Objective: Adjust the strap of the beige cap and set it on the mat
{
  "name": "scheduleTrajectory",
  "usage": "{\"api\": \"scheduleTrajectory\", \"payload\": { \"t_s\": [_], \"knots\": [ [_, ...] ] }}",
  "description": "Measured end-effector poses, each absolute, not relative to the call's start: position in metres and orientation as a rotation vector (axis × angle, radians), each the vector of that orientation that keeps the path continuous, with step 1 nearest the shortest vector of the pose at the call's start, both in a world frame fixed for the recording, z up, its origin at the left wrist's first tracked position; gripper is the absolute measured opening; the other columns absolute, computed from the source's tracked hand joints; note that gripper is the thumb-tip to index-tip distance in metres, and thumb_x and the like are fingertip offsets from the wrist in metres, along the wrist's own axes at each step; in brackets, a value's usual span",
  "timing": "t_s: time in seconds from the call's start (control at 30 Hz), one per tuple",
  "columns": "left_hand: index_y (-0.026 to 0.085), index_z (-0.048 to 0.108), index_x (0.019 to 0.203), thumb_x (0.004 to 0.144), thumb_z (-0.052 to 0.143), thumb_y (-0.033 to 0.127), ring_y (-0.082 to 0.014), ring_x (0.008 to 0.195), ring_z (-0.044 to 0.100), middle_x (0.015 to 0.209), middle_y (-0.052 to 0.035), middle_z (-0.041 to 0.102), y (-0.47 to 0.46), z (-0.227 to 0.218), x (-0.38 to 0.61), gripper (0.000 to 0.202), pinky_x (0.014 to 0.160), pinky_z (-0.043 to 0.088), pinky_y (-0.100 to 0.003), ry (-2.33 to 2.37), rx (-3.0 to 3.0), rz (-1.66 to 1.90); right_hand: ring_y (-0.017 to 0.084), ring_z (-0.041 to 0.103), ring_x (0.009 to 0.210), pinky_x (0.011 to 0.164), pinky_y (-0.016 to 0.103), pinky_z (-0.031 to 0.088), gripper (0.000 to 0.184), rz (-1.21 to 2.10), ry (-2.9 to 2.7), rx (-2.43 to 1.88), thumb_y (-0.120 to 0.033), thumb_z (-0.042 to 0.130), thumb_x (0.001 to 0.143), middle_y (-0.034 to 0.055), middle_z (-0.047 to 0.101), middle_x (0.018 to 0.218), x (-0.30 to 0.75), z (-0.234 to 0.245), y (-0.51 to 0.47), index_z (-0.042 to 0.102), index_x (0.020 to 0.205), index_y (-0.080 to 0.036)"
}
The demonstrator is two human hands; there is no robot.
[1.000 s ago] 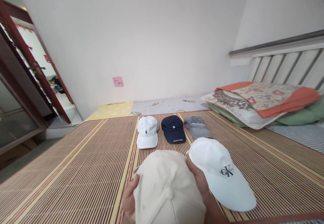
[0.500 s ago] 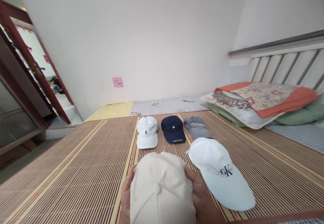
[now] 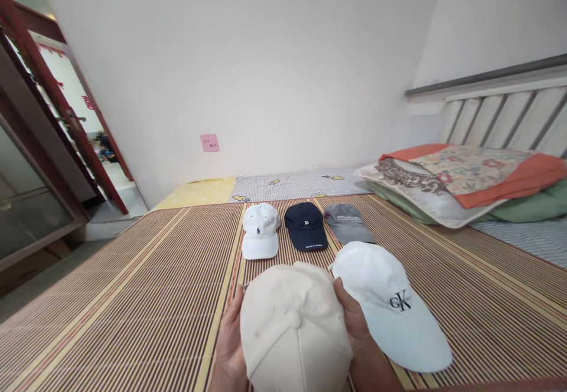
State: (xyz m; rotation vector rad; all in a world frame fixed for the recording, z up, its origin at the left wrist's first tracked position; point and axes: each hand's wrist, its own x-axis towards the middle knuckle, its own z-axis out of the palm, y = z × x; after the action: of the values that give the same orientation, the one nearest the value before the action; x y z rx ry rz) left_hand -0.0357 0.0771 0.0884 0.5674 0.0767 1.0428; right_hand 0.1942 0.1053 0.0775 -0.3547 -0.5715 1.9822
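A beige baseball cap (image 3: 295,327) is held between my two hands at the bottom middle, its top button facing me and its brim out of view. My left hand (image 3: 230,339) grips its left side, thumb on the edge and the other fingers hidden. On the opposite side my right hand (image 3: 354,318) is closed on the cap in the same way. Just right of that hand lies a white cap (image 3: 394,303) with black letters. Farther back, a small white cap (image 3: 260,232), a navy cap (image 3: 305,226) and a grey cap (image 3: 348,224) form a row.
The caps rest on a striped bamboo mat (image 3: 133,303) covering a bed. Pillows (image 3: 469,179) with orange and floral cloth are stacked at the right, by a white slatted headboard (image 3: 509,117). A pink note (image 3: 209,143) is on the wall; a doorway stands at left.
The beige cap and both my hands have shifted slightly right and up, and more of the cap's crown shows. The whole view has moved a little; the other caps keep their places.
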Motion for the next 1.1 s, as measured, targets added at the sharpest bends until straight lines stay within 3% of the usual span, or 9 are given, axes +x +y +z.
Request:
{"api": "scheduleTrajectory", "payload": {
  "t_s": [0.17,0.27,0.47,0.63,0.87,1.1],
  "knots": [
    [0.018,0.072,0.133,0.107,0.035,0.050,-0.0327,0.146,0.049,0.130,-0.0141,0.076,0.088,0.077,-0.042,0.055,0.127,0.027,-0.049,0.202,0.460,1.078,0.039,0.068,0.125,0.112,0.053,0.049,0.070,2.027,-0.597,-0.380,-0.061,0.090,0.067,0.0140,0.082,0.112,0.196,0.077,0.111,0.077,0.120,-0.017],
    [0.017,0.070,0.136,0.108,0.036,0.044,-0.0323,0.143,0.053,0.126,-0.0150,0.078,0.097,0.071,-0.048,0.052,0.124,0.033,-0.048,0.255,0.436,1.082,0.037,0.068,0.124,0.112,0.051,0.049,0.061,1.958,-0.557,-0.429,-0.056,0.090,0.070,0.0115,0.083,0.110,0.193,0.073,0.119,0.078,0.118,-0.021],
    [0.015,0.077,0.121,0.107,0.045,0.029,-0.0314,0.136,0.060,0.121,-0.0126,0.080,0.113,0.054,-0.064,0.038,0.121,0.040,-0.042,0.328,0.372,1.091,0.036,0.072,0.118,0.108,0.050,0.052,0.048,1.943,-0.460,-0.525,-0.043,0.088,0.074,0.0112,0.083,0.109,0.187,0.061,0.137,0.079,0.115,-0.018],
    [0.018,0.080,0.113,0.098,0.059,0.017,-0.0317,0.128,0.067,0.110,-0.0091,0.084,0.124,0.037,-0.072,0.025,0.119,0.044,-0.044,0.418,0.325,1.130,0.034,0.073,0.117,0.104,0.047,0.054,0.039,1.985,-0.436,-0.517,-0.036,0.087,0.077,0.0111,0.083,0.109,0.189,0.049,0.144,0.080,0.110,-0.017],
    [0.008,0.081,0.101,0.098,0.055,0.008,-0.0303,0.114,0.075,0.101,-0.0137,0.084,0.131,0.026,-0.075,0.026,0.117,0.047,-0.043,0.461,0.243,1.190,0.034,0.074,0.114,0.103,0.047,0.055,0.030,2.001,-0.424,-0.546,-0.033,0.087,0.077,0.0111,0.084,0.103,0.193,0.044,0.148,0.081,0.101,-0.016],
    [0.006,0.080,0.104,0.100,0.048,0.007,-0.0303,0.111,0.076,0.102,-0.0164,0.084,0.128,0.026,-0.071,0.032,0.113,0.051,-0.043,0.505,0.170,1.265,0.034,0.074,0.112,0.102,0.045,0.055,0.023,1.973,-0.386,-0.538,-0.028,0.089,0.074,0.0111,0.084,0.096,0.193,0.039,0.150,0.079,0.091,-0.016]
  ]
}}
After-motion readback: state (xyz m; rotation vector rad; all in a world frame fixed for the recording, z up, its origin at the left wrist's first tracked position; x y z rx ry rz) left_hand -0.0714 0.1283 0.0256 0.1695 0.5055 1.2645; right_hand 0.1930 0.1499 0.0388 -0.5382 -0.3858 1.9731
